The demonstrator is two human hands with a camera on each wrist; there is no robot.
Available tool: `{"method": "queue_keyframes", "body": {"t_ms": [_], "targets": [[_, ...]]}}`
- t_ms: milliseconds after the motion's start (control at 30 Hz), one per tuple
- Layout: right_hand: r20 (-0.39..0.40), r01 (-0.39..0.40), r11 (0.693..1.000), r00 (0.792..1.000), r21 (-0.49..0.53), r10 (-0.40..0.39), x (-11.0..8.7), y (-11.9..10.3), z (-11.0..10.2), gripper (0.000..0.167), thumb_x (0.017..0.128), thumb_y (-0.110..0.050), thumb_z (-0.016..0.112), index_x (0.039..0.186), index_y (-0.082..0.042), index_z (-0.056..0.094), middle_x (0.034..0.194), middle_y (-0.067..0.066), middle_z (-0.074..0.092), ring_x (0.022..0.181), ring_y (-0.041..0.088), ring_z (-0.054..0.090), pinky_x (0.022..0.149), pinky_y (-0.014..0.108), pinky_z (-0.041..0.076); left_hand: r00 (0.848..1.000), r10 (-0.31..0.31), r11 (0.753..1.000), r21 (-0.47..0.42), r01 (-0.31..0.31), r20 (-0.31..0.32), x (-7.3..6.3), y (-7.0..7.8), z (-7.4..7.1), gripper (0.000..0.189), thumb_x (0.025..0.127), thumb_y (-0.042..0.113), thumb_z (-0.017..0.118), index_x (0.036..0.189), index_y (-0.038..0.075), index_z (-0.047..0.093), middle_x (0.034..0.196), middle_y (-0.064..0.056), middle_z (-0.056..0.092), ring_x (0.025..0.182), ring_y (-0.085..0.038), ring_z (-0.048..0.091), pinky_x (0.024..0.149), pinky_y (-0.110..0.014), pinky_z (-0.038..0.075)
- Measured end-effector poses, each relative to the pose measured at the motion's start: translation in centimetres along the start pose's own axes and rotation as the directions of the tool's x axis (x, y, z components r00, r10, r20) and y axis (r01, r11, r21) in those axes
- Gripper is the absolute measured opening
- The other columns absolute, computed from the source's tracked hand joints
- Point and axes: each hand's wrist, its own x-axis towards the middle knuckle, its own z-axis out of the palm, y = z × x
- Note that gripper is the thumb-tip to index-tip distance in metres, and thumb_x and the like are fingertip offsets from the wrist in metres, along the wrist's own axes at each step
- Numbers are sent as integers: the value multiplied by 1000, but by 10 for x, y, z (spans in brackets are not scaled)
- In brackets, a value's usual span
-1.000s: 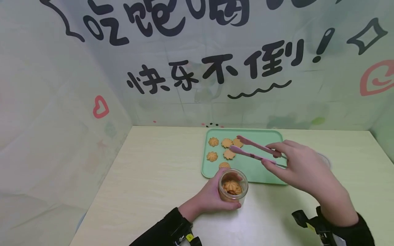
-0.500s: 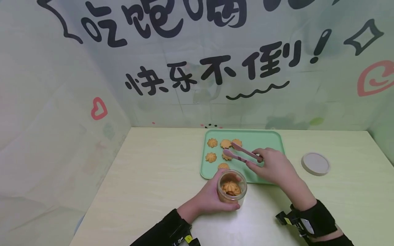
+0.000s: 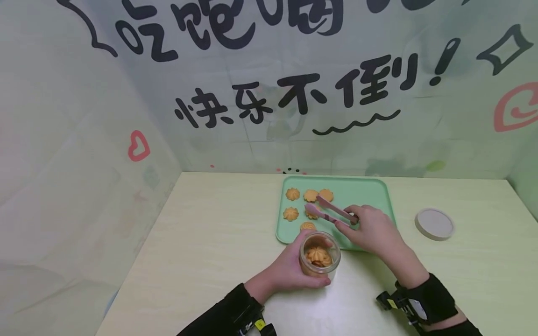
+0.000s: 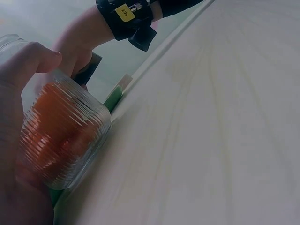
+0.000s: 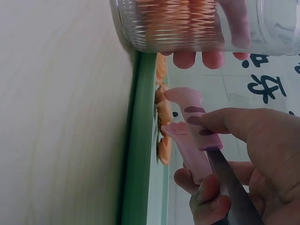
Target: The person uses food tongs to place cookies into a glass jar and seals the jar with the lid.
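Observation:
My left hand [image 3: 287, 273] grips an upright ribbed glass jar [image 3: 338, 257] just in front of the green tray [image 3: 370, 191]. Flower-shaped cookies [image 3: 318, 256] lie inside the jar, seen through its uncovered mouth. My right hand [image 3: 371, 231] pinches pink-tipped tongs [image 3: 332, 205] between thumb and fingers, right of the jar. In the right wrist view, the spread tips of the tongs [image 5: 185, 98] stand right at the cookies [image 5: 164, 110] on the tray. From the head view they partly cover one cookie [image 3: 311, 215]; whether they touch it, I cannot tell.
Several more cookies [image 3: 291, 214] lie on the left part of the tray. A round pale lid [image 3: 435, 224] rests on the light wooden table [image 3: 218, 233], right of the tray. Behind the table's far edge hangs a printed backdrop [image 3: 252, 149].
My right hand has moved left and down with the tongs, bringing their tips to a cookie, and has barely shifted since half a second ago. The lid is uncovered. My left hand keeps the jar still.

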Motion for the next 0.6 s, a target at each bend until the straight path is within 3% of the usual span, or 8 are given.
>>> {"method": "queue_keyframes", "body": {"t_ms": [600], "targets": [[118,16,998,993,56,-22,-1,-3,-5,28,101,-29,75,111,-3,77,73,-2,60,62,15,48,54,32,37,1000,-6,1000,4,6,5,1,-1,-1,85,83,8,95,150,19,44,146,-4,61,140,-19,57,123,-38,44]]}}
